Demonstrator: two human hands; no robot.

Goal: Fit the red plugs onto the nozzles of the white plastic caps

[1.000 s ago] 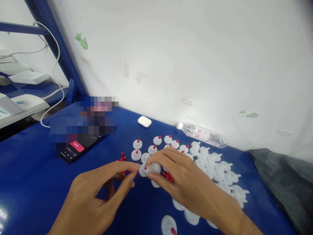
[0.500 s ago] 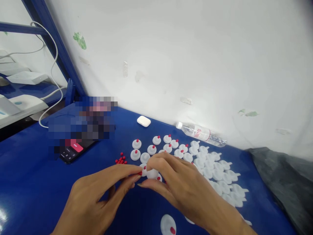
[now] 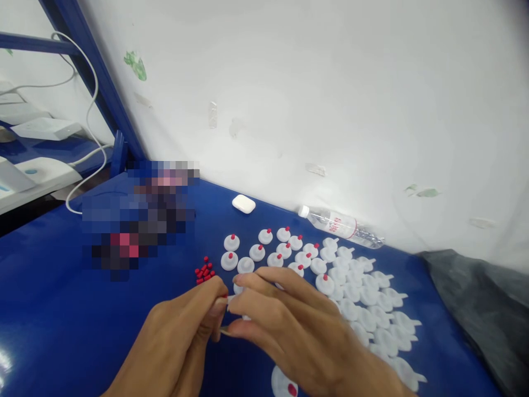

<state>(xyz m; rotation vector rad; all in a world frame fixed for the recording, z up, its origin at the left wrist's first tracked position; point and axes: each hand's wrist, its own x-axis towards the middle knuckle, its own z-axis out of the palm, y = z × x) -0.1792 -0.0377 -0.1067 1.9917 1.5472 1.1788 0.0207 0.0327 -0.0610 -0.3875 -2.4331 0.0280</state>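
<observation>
My left hand [image 3: 182, 336] and my right hand [image 3: 289, 331] meet fingertip to fingertip low in the middle of the blue table [image 3: 49, 309]. Both are pinched closed on a small white plastic cap [image 3: 236, 300], mostly hidden between the fingers. Just beyond them lie rows of white caps with red plugs [image 3: 264, 245]. A pile of plain white caps [image 3: 367, 298] spreads to the right. A small heap of loose red plugs [image 3: 204, 271] sits just beyond my left fingertips.
A white earbud case [image 3: 243, 204] and a lying clear water bottle [image 3: 341, 226] rest by the white wall. A blurred-out patch [image 3: 136, 215] covers the table's left part. Dark grey fabric [image 3: 479, 309] lies at right. One capped piece [image 3: 284, 383] sits near the bottom edge.
Both hands have drawn nearer to me and closer together, with the fingers now tightly pinched round the cap. More of the capped rows shows beyond them.
</observation>
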